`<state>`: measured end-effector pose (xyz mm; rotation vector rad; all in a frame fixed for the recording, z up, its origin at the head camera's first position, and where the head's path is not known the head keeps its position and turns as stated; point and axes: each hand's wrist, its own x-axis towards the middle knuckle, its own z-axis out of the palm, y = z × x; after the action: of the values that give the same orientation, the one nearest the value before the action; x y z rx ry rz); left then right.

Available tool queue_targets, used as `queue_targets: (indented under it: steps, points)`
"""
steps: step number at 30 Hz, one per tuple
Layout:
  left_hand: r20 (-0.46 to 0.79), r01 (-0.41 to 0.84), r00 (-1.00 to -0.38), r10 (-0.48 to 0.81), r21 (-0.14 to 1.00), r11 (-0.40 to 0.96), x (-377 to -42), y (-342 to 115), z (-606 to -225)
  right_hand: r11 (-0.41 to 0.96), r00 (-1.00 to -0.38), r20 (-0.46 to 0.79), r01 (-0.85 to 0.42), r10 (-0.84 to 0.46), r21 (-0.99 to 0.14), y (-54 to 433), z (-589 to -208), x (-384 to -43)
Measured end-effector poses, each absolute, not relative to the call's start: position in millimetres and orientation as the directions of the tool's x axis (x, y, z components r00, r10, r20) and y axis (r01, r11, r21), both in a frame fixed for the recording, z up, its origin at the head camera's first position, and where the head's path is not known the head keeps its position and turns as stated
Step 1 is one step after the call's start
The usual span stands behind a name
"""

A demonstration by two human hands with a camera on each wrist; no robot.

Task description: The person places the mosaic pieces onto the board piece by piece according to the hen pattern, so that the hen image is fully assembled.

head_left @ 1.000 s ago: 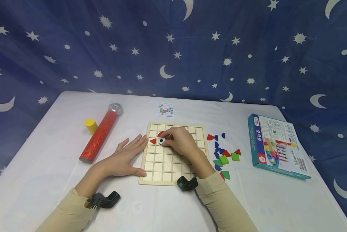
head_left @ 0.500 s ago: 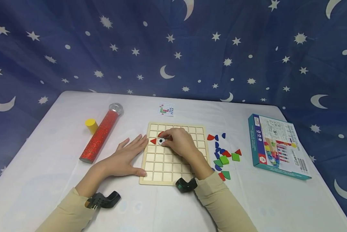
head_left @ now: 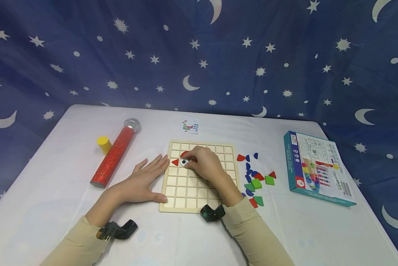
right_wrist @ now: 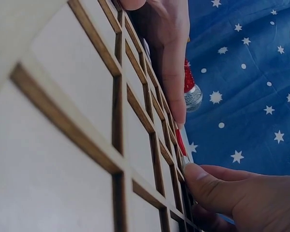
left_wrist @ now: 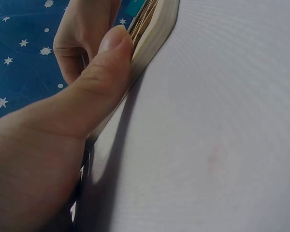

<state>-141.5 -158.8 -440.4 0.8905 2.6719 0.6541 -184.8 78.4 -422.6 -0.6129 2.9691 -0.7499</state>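
Note:
In the head view a wooden grid board (head_left: 181, 191) lies on the white table. My right hand (head_left: 205, 162) pinches a white eye piece with a black dot (head_left: 184, 162) between thumb and index finger, in a cell near the board's upper left. Left of that piece sits a red triangle (head_left: 175, 162); above it a red piece (head_left: 184, 153) is partly covered by the fingers. My left hand (head_left: 140, 184) rests along the board's left side, fingers straight. The left wrist view has its thumb (left_wrist: 108, 67) against the board's edge.
Several red, blue and green pieces (head_left: 257, 183) lie right of the board. A small pattern card (head_left: 189, 126) is behind it. Leftward are a red glitter microphone (head_left: 116, 155) and a yellow cylinder (head_left: 104, 144). A teal box (head_left: 320, 168) lies far right.
The right hand and the white eye piece have shifted slightly left, toward the red triangle. The left hand stays in place.

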Motion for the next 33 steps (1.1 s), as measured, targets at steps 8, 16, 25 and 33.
queue_targets:
  steps: [8, 16, 25, 33]
  points:
    - [-0.081, 0.506, -0.781, 0.619, 0.499, 0.703, -141.6, -158.9, -440.9, 0.798, -0.923, 0.064, -0.360, -0.378, -0.484, 77.3, -423.2, -184.5]
    - [-0.082, 0.506, -0.782, 0.617, 0.495, 0.707, -141.9, -158.4, -440.7, 0.783, -0.934, 0.040, -0.320, -0.354, -0.533, 76.3, -422.7, -182.0]
    - [-0.090, 0.501, -0.785, 0.613, 0.489, 0.714, -142.4, -157.6, -443.2, 0.786, -0.940, 0.018, -0.295, -0.341, -0.544, 76.3, -422.5, -181.1]
    - [-0.090, 0.497, -0.787, 0.610, 0.494, 0.713, -142.6, -157.1, -441.2, 0.774, -0.930, 0.052, -0.332, -0.363, -0.539, 91.4, -413.6, -188.2]
